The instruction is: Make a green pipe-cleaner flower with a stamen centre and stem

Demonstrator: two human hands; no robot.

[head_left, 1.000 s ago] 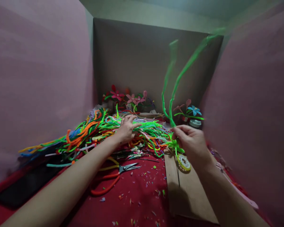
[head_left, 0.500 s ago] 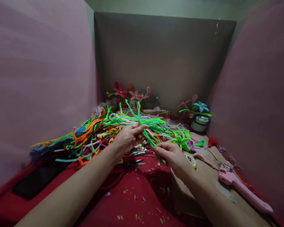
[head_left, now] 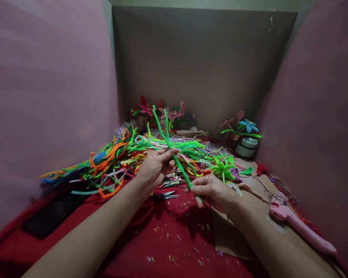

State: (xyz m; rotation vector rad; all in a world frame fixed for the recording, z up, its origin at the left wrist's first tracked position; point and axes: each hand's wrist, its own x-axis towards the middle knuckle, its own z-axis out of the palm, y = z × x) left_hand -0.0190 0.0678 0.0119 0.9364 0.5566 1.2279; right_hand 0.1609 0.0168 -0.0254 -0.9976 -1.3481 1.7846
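Observation:
Green pipe cleaners (head_left: 180, 166) run between my two hands, with loose ends rising above the left one. My left hand (head_left: 156, 165) pinches them near the middle, thumb and forefinger together. Lower and to the right, my right hand (head_left: 211, 189) is closed on their lower part, which looks twisted together. Behind my hands lies a heap of many-coloured pipe cleaners (head_left: 110, 154). A green pipe-cleaner flower (head_left: 224, 169) rests just beyond my right hand. Scissors (head_left: 166, 195) lie on the red cloth (head_left: 162, 231) below my left hand.
A dark phone (head_left: 50, 214) lies at the left. On cardboard (head_left: 265, 181) at the right rests a pink glue gun (head_left: 300, 227). Finished flowers (head_left: 146, 109) stand at the back, and a pale lidded jar (head_left: 246, 148) is at the back right. Coloured scraps dot the cloth.
The loose green ends now stand higher and straighter above my left hand. My right hand has turned slightly around the lower part. The whole view has shifted a little.

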